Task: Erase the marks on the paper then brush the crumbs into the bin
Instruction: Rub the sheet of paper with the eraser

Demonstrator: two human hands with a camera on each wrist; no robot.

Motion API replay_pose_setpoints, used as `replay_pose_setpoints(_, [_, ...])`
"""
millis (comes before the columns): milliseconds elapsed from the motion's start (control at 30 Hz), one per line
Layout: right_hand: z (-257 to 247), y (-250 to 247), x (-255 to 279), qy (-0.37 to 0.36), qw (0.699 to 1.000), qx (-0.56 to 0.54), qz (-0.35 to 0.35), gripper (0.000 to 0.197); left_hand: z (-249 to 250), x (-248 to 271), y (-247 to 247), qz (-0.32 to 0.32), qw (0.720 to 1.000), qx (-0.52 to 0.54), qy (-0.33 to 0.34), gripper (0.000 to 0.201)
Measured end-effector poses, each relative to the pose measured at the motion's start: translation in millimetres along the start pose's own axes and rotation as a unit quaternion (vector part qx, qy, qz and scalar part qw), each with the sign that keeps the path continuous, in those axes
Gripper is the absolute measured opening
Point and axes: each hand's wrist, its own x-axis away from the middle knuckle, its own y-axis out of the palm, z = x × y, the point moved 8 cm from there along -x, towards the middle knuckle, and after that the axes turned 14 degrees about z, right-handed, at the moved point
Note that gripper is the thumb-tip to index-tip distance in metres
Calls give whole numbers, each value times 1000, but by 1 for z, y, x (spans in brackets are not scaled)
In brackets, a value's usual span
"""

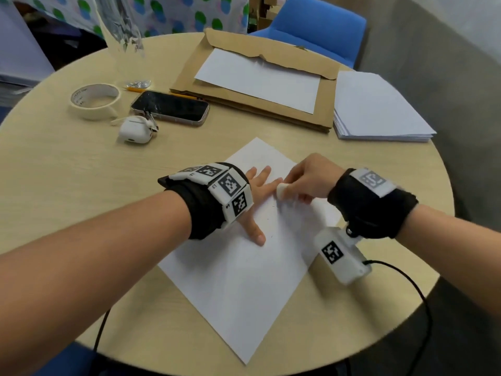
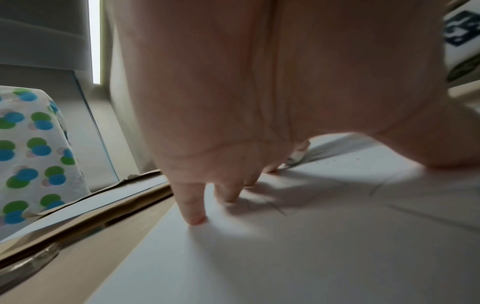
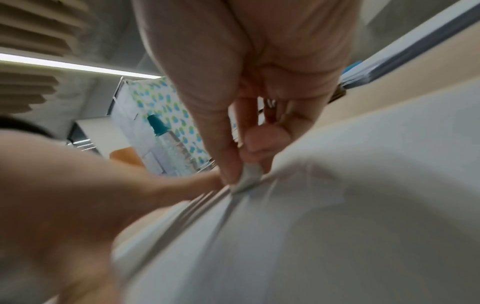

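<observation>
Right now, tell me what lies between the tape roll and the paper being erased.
In the head view, a white earbud case sits between the tape roll and the paper; bare table fills the rest.

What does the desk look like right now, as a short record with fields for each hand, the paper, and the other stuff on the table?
left hand: flat on the paper, fingers spread
right hand: pinches the eraser
paper: faint marks and crumbs near the eraser
table: tape roll, phone, earbud case, paper stack
bin: not in view
</observation>
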Motion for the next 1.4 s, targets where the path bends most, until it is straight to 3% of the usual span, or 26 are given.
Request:
replay_pose_setpoints(100, [1,4,16,-24,1000,-14,14,8,-1,-1,1,-3,1000,-7,-5,131])
replay_pose_setpoints(200, [-1,28,52,-62,994,35,-82,8,0,-2,2,-5,1000,-2,-1,132])
replay_pose_setpoints(267, [-1,31,53,-50,989,54,-126,9,1,-2,3,-8,1000,-3,3,132])
replay_pose_setpoints(333, [-1,18,28,-21,995,43,-89,5,1,-2,2,-7,1000,-10,2,132])
replay_pose_setpoints(400, [-3,-3,3,-7,999,33,13,6,0,-3,2,-4,1000,-5,0,133])
replay_pose_setpoints(467, [-7,-8,2,-26,997,29,72,10,-1,-3,3,-1,1000,4,-2,135])
replay_pose_setpoints(500, [-9,-2,10,-48,996,34,64,13,-1,-4,3,2,1000,4,-3,135])
replay_pose_setpoints(633, [-14,36,53,-74,993,52,-80,27,0,-3,4,5,1000,-5,3,137])
replay_pose_setpoints(733, [-10,15,26,-40,998,49,-20,8,-1,-5,5,1,1000,-9,-2,137])
replay_pose_setpoints(833, [-6,-6,3,-24,997,46,62,15,-1,-5,6,0,1000,-6,-6,137])
replay_pose_setpoints(933, [-12,3,13,-94,988,107,57,15,1,-4,4,-1,1000,-7,-5,136])
replay_pose_setpoints(1033, [-18,19,39,-183,961,202,-32,19,1,-3,2,1,1000,-2,-3,136])
replay_pose_setpoints(1100, [-25,18,38,-204,947,243,-57,21,2,-2,1,4,1000,0,1,136])
replay_pose_setpoints(1267, [-36,9,16,-255,929,267,10,24,0,-3,2,19,1000,8,0,137])
replay_pose_setpoints(1400, [-5,12,44,-289,909,292,-67,28,-1,-5,4,-3,1000,-9,-4,138])
